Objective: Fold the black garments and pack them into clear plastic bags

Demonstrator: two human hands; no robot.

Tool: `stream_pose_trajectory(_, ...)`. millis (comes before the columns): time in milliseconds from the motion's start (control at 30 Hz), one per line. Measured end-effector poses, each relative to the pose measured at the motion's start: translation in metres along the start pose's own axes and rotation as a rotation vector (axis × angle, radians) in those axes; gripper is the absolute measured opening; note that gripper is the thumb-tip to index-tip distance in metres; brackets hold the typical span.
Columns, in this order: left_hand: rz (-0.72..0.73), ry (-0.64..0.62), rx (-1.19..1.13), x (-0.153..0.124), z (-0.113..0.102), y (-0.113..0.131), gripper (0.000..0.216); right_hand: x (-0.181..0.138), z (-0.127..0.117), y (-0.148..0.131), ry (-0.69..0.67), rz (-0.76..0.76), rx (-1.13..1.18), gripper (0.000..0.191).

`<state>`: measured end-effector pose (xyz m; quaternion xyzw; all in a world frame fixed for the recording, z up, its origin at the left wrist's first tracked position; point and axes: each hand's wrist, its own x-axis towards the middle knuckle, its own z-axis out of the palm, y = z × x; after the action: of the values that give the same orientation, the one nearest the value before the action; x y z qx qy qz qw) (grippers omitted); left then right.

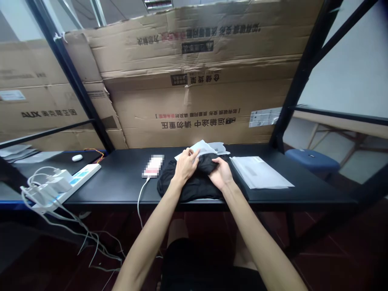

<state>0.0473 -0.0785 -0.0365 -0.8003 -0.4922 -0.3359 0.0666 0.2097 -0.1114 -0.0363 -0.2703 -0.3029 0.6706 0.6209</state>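
Pinching a bunched fold of black cloth (198, 188) with the right hand (220, 173), thumb on top, other fingers mostly hidden; left hand (185, 165) lies over the cloth and white film (203, 147), fingers bent, cannot tell if it grips anything. Cloth sits on the black table (121, 178), near the front edge, between the phone (153, 166) and the stack of white sheets (262, 173). Risks, my guess: thin film could crease or slide off if left fingers press unevenly; cloth could slip over the edge if pulled toward the body, lying so close to it; a sideways tug might nudge the stack or snag the white cable (139, 197). Cloth looks soft, wrinkled, loosely folded, bulkier under the hands, flatter toward the front; underside not visible
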Motion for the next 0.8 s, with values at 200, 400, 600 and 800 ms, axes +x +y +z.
stream_pose_trajectory(200, -0.039, -0.028, -0.042, -0.001, -0.001, 0.003, 0.048, 0.004, -0.001, 0.003, 0.036, 0.005, -0.011, 0.022)
stream_pose_trajectory(400, 0.021, 0.08, -0.015, -0.001, 0.0, 0.002, 0.046, 0.004, -0.002, 0.007, 0.051, -0.011, -0.003, 0.013)
stream_pose_trajectory(600, 0.061, 0.126, -0.186, -0.001, 0.004, -0.003, 0.048, 0.005, -0.007, 0.012, 0.112, -0.002, -0.066, 0.009)
stream_pose_trajectory(800, 0.073, 0.045, -0.245, -0.002, 0.003, 0.001, 0.047, 0.012, -0.012, 0.017, 0.188, -0.081, -0.031, 0.009)
